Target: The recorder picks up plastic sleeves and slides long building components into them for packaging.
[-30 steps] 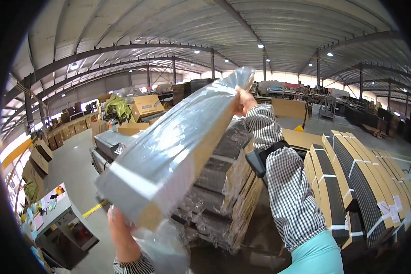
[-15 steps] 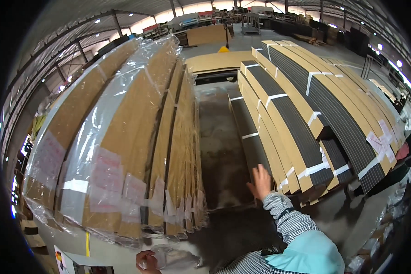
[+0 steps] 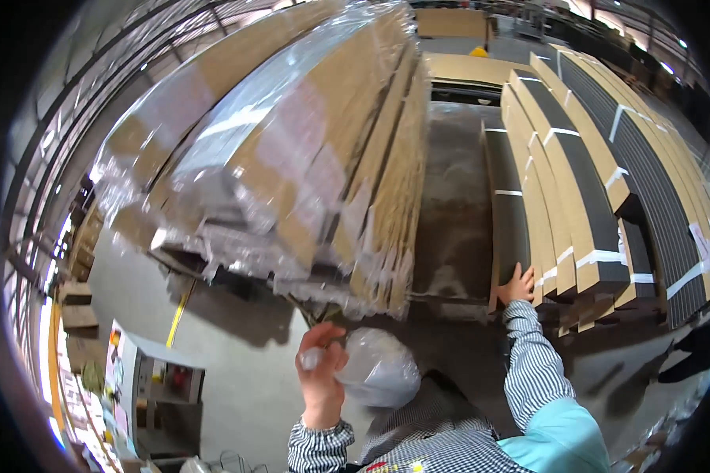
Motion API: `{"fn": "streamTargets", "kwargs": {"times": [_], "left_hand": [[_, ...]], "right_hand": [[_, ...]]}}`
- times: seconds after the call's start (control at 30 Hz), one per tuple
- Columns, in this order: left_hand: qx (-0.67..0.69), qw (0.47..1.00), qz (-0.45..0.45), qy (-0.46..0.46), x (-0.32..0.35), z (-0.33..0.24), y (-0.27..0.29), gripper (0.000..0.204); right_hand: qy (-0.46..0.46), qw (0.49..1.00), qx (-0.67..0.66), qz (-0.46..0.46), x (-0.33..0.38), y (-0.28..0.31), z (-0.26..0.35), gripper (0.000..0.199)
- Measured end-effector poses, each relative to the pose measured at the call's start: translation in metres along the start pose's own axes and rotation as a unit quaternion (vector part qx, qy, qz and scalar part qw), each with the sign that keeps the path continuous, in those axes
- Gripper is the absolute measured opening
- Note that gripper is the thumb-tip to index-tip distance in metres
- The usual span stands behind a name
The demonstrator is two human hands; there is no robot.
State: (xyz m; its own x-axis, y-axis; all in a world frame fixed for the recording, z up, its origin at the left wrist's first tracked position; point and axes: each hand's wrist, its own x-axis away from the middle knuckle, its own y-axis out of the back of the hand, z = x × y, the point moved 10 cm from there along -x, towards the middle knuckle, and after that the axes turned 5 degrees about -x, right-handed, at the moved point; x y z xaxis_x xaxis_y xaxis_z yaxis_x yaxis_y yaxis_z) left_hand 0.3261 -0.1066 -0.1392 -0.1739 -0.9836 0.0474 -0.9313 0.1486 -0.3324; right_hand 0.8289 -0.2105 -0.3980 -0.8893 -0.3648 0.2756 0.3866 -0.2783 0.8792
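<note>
My left hand point(image 3: 321, 369) is raised at the lower middle, fingers curled around a bunch of clear plastic film point(image 3: 379, 367). A pale bit of it shows between the fingers, and the bulk hangs puffed out to the right. My right hand point(image 3: 517, 285) reaches forward with fingers spread, resting at the near end of a low stack with a dark top point(image 3: 509, 225). White straps cross that stack. Beside it on the right stand taller stacks of long cardboard and dark strips point(image 3: 580, 181), also strapped in white.
Film-wrapped long cardboard packs point(image 3: 292, 150) fill the left, their loose film hanging at the near ends. A dark strip of surface point(image 3: 454, 205) runs between the two groups. An open-fronted cabinet point(image 3: 166, 394) stands lower left, near yellow floor tape point(image 3: 180, 314). Dark legs point(image 3: 698, 347) show far right.
My view has swung down and left. My left hand has risen further into view with the film. My right hand has come down onto the end of the low stack.
</note>
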Motion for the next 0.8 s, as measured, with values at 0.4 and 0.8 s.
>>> {"fn": "streamTargets", "kwargs": {"times": [0.4,0.8], "left_hand": [[0.139,0.980,0.144,0.020,0.072,0.026,-0.040,0.033],[-0.044,0.986,0.150,-0.050,0.100,0.053,-0.086,0.029]], "right_hand": [[0.455,0.752,-0.418,0.230,0.362,0.115,0.084,0.071],[0.478,0.761,-0.424,-0.112,0.381,0.193,0.027,0.007]]}}
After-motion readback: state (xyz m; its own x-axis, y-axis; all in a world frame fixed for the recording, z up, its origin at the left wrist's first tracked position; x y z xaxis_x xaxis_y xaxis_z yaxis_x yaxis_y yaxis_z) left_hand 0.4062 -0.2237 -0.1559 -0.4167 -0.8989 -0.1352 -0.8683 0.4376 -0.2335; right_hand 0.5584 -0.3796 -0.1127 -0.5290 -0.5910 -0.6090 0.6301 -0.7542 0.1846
